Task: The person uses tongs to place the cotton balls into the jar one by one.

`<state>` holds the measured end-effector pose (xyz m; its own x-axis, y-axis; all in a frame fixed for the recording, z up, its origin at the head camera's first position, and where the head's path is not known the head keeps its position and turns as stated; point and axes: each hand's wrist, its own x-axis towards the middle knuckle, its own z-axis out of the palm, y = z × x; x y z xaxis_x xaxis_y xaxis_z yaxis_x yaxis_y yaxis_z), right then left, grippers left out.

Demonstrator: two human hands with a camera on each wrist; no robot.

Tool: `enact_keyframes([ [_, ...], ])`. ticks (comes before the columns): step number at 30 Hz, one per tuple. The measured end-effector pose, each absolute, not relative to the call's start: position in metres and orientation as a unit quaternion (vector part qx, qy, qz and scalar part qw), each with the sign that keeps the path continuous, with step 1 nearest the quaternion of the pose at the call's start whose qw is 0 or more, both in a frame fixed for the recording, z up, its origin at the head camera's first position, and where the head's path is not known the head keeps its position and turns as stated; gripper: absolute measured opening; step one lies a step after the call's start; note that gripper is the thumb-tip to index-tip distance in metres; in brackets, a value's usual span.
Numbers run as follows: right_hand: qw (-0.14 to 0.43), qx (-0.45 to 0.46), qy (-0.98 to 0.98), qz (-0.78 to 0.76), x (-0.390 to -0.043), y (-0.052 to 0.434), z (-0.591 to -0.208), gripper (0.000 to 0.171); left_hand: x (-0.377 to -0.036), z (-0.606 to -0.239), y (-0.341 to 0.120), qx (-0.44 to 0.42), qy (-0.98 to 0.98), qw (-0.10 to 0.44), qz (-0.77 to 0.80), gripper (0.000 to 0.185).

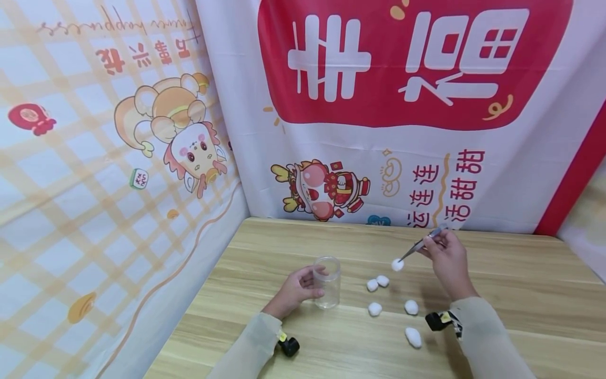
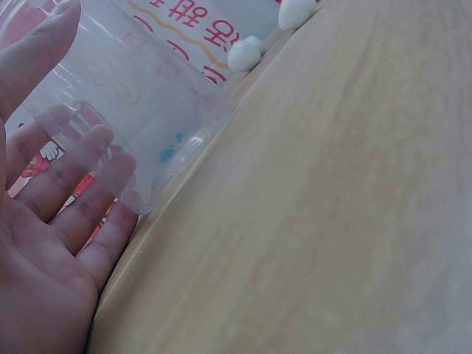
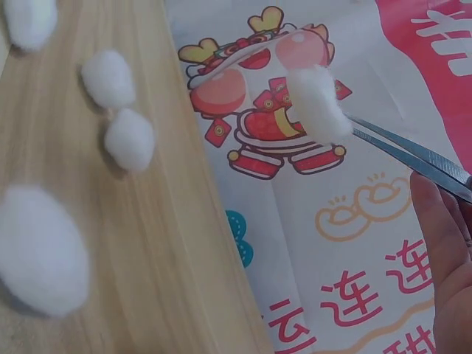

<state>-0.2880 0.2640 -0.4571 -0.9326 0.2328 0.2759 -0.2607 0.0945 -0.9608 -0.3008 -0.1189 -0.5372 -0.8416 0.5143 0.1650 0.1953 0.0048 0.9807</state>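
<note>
One cotton ball (image 1: 397,265) is caught in the tips of metal tweezers (image 1: 421,243), lifted above the wooden table (image 1: 521,295) toward the rear of its middle; the right wrist view shows the same ball (image 3: 318,102) squeezed between the two thin blades (image 3: 413,158), off the surface, with the printed backdrop behind it. The right hand (image 1: 448,260) pinches the tweezers near their upper end, fingers curled round the shaft, and sits at about four o'clock from the lifted ball. Five more cotton balls lie on the table under and near that hand: a touching pair (image 1: 377,283) at about seven o'clock from the lifted ball, one (image 1: 375,309) farther toward the person, one (image 1: 411,307) at five o'clock, and the nearest one (image 1: 413,337) just beside the right sleeve. At nine o'clock from the loose balls a clear plastic cup (image 1: 327,281) stands upright on the table, mouth up. The left hand (image 1: 297,289) wraps it from the left, fingers curled about its wall; in the left wrist view the fingers (image 2: 70,192) show through the clear side. Behind the table hangs a red and white banner (image 1: 402,105) with cartoon figures, and a checked cloth (image 1: 94,210) covers the left side.
</note>
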Motion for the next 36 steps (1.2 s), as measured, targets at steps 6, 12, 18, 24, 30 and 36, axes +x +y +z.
enact_keyframes([
  [6, 0.188, 0.017, -0.700, 0.689, -0.290, 0.258, -0.449, 0.026, -0.300, -0.538, -0.119, 0.247, 0.701, 0.123, 0.657, 0.064],
  [12, 0.190, 0.013, -0.711, 0.677, -0.292, 0.250, -0.439, 0.021, -0.299, -0.538, -0.119, 0.246, 0.700, 0.125, 0.659, 0.064],
  [18, 0.202, 0.039, -0.695, 0.689, -0.294, 0.241, -0.434, 0.022, -0.299, -0.538, -0.120, 0.249, 0.703, 0.125, 0.655, 0.063],
  [24, 0.202, 0.046, -0.691, 0.692, -0.296, 0.231, -0.429, 0.025, -0.301, -0.541, -0.121, 0.252, 0.704, 0.121, 0.653, 0.062],
  [30, 0.204, 0.053, -0.695, 0.687, -0.297, 0.225, -0.426, 0.031, -0.299, -0.539, -0.121, 0.248, 0.705, 0.120, 0.653, 0.063],
  [36, 0.204, 0.046, -0.696, 0.687, -0.298, 0.218, -0.421, 0.022, -0.299, -0.537, -0.121, 0.248, 0.706, 0.121, 0.652, 0.063],
])
